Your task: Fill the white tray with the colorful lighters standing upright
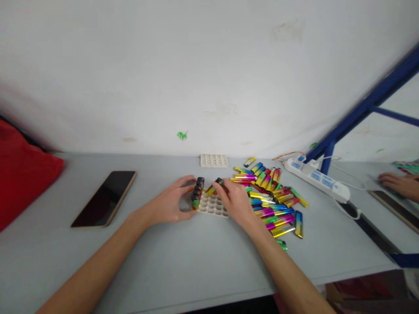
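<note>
A white tray with rows of holes [214, 206] lies on the grey table. Along its left side, several lighters [197, 192] with black tops stand upright in a row. My left hand [172, 201] curves around that left end, its thumb at the near corner and its fingers by the far end of the row. Over the tray, my right hand [236, 201] pinches a yellow-green lighter [215, 186], held tilted with its black top up. Part of the tray's right side is hidden behind this hand. To the right lies a loose pile of shiny coloured lighters [273, 203].
A second white tray [214, 161] sits by the wall. The phone [105, 198] lies at left near a red bag [26, 170]. At right are a white power strip [317, 179] with cables, a blue metal frame [369, 107] and another person's hand [397, 183].
</note>
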